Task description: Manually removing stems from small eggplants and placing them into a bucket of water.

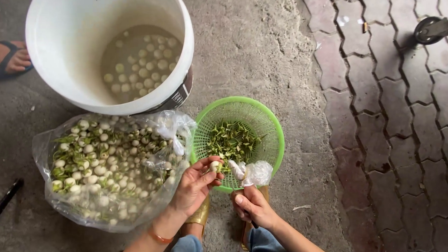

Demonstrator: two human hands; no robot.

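One white bucket, standing upright on the concrete floor, with pale peeled bulbs floating in water inside; too many to count.

One clear plastic bag, lying open just below the bucket, heaped with green-and-white bulbs, likewise past counting.

One green mesh basket, right of the bag and touching it, holding a pile of green trimmings.

One small round bulb, held over the basket's near rim. It is too round and small to tell its long axis or which way it points.

Left hand: grip closed on the bulb, fingertips pinching it.

Right hand: grip closed around a dark handle; the fingers wear a bunched clear plastic wrap. The blade is hidden.

One sandalled foot of another person, beside the bucket at the left edge.
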